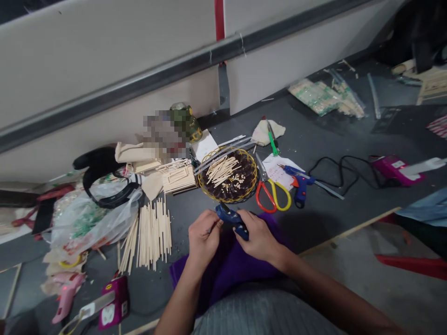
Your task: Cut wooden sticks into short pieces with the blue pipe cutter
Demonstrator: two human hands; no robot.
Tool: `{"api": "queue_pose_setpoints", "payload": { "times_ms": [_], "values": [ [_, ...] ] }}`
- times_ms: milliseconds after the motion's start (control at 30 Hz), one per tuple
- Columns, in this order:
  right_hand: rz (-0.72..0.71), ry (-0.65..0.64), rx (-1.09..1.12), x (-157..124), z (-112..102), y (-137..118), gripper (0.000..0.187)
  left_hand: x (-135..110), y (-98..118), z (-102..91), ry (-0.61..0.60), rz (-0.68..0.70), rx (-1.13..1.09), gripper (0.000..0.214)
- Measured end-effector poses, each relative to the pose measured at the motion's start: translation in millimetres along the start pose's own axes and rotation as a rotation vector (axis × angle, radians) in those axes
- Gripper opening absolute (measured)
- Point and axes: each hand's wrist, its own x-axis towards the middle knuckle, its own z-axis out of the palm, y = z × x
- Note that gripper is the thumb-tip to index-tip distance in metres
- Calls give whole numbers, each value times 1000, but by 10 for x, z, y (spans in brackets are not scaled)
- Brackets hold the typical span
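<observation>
In my right hand [256,235] is a dark blue hand-held cutter [230,215], its head pointing left over the purple cloth [230,274] at the table's front. The fingers wrap round its handle, hiding part of it. My left hand [204,235] is closed in a pinch just left of the cutter's head. What it pinches is too small and hidden to make out. Just beyond both hands stands a yellow-rimmed woven basket [201,186] holding thin wooden sticks [223,170] and short cut pieces [234,180].
Scissors [270,188] with red and yellow handles lie right of the basket, beside a blue glue gun [300,184]. Long wooden sticks [153,235] spread out on the left. A pink glue gun [68,293] and a magenta power strip [115,302] lie at front left.
</observation>
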Motion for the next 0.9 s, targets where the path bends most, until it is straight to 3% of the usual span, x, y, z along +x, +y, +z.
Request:
{"api": "queue_pose_setpoints", "payload": {
  "times_ms": [167, 433, 633, 900],
  "values": [
    [17, -1, -20, -5, -7, 16, 21, 38, 27, -7, -41, -21, 10, 24],
    [38, -23, -64, 130, 11, 128, 9, 168, -122, 41, -59, -119, -66, 24],
    [86, -58, 29, 225, -18, 143, 5, 179, -271, 135, -23, -245, -194, 8],
    [74, -43, -16, 155, 6, 114, 11, 135, -237, 129, 43, -137, -164, 19]
  ]
}}
